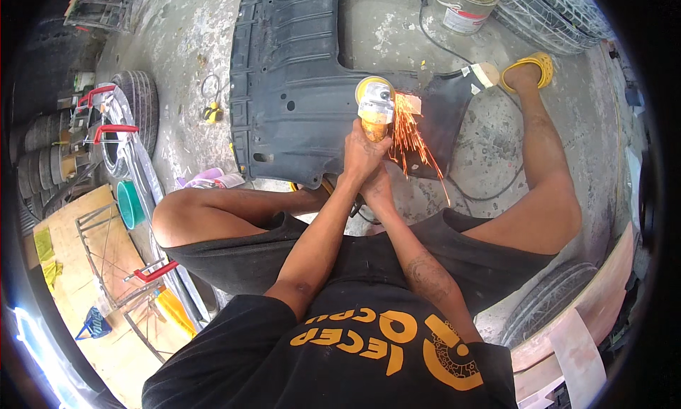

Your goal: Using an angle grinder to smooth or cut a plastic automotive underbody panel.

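Note:
An angle grinder point(376, 114) with a yellow body and a round yellow-rimmed head is held out in front of me, its head pointing away. My left hand point(363, 152) wraps round the body just behind the head. Closer to me, my right hand point(377, 188) is closed at the rear of the tool, partly hidden behind my left wrist. Orange sparks point(411, 136) spray from the head toward the near right. Beneath lies a large black ribbed panel point(298, 90) with holes, flat on the floor. The exact contact point is hidden under the grinder.
My bent legs flank the panel; a yellow clog point(540, 68) is on my right foot. A cable point(489, 198) loops on the floor. At the far right stand a bucket point(468, 4) and a tyre point(557, 15). Red-handled clamps point(117, 129) grip silvery-wrapped lengths at left.

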`<state>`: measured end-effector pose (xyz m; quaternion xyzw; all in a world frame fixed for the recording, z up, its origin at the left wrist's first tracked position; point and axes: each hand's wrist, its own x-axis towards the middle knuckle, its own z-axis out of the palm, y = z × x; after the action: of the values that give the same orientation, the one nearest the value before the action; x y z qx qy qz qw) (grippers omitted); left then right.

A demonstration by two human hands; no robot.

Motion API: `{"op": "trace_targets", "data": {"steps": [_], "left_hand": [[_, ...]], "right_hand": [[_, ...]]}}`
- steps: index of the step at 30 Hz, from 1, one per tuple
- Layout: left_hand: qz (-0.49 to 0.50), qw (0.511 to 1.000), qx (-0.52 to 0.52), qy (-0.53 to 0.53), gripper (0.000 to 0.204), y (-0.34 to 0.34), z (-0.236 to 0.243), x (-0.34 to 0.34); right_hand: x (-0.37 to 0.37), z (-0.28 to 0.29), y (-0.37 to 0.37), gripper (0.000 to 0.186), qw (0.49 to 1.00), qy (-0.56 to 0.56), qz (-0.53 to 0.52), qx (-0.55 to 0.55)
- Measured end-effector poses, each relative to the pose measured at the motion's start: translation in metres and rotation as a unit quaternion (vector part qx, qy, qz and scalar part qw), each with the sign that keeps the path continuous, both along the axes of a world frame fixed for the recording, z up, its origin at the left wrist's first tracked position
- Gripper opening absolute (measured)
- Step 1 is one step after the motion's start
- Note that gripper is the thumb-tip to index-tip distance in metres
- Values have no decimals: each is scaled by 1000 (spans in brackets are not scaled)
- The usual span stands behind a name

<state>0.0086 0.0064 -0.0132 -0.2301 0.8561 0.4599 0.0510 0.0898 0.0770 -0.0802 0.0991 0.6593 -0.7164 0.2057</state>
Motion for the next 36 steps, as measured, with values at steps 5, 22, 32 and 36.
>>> {"op": "trace_targets", "data": {"steps": [5,22,32,36], "left_hand": [[-4,1000,7,19,55,2,0,1],[13,1000,11,24,57,-4,2,4],[9,1000,16,18,55,-2,3,2],[4,1000,10,19,56,-4,1,1]], "right_hand": [[7,-26,2,69,1000,7,18,23],[8,-20,-1,73,986,-66,-28,-149],[7,-22,-3,45,971,-56,-45,-226],[8,-36,-3,40,997,60,38,-5]]}}
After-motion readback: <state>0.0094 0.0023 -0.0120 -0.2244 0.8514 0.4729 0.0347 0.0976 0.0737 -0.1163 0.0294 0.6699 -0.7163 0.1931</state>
